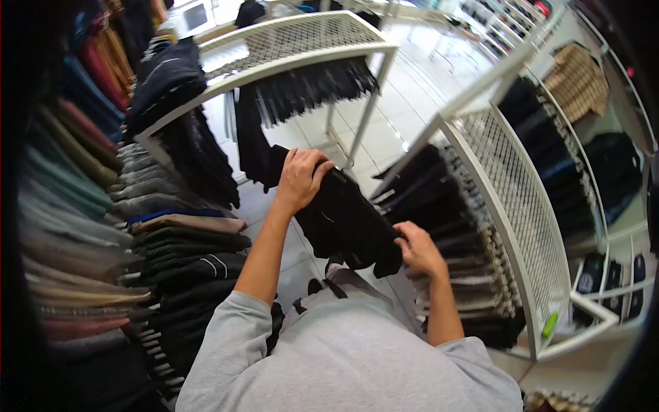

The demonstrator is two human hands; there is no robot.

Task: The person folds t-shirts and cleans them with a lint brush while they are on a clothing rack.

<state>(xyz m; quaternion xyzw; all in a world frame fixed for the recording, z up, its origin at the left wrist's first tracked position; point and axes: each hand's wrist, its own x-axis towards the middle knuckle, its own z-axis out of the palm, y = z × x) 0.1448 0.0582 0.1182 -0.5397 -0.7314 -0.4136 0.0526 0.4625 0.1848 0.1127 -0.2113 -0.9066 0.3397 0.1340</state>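
A folded black garment (343, 216) with small pale marks hangs between my two hands, in front of my body and over the tiled floor. My left hand (300, 180) grips its upper left edge, thumb on top and fingers curled over the cloth. At its lower right edge, the thumb and fingers of my right hand (419, 250) pinch the fabric. The cloth slants down from left to right, and its lower end droops near my right fingers.
Ahead, a white rack with a mesh top (295, 41) holds hanging black clothes (316, 86). Another mesh-topped rack (511, 185) stands close on my right with dark and beige garments. Dense rows of clothes (192, 275) line my left. Shelves (501, 27) stand at the far right.
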